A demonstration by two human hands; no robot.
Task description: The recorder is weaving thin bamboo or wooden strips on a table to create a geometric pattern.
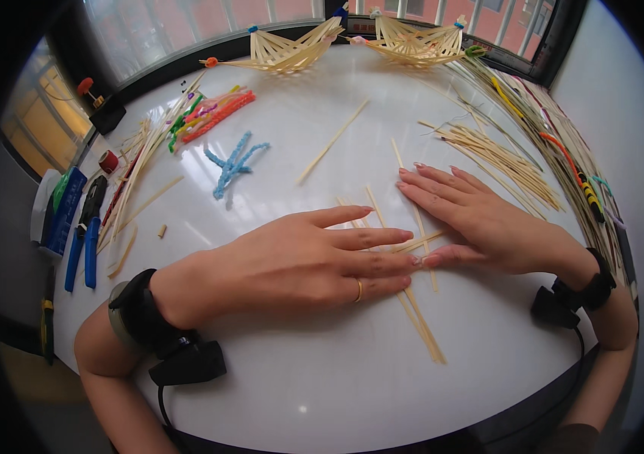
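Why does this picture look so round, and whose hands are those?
A wide camera worn on someone's head looks down, so straight edges bend. There's no robot here, just a person. Their left hand lies flat over crossed thin pale strips; their right hand spreads over them too. Neither clearly grips anything. Each wrist wears a black strap. The white table also holds a fuzzy blue shape, colourful fuzzy sticks and a blue-handled tool.

Left hand (299, 261) laid over crossed pale strips (423, 241) on the desk (284, 393), right hand (481, 219) at my remote view's three o'clock touching them, fuzzy blue piece (233, 168) at ten, blue-handled pliers (92, 227) at nine
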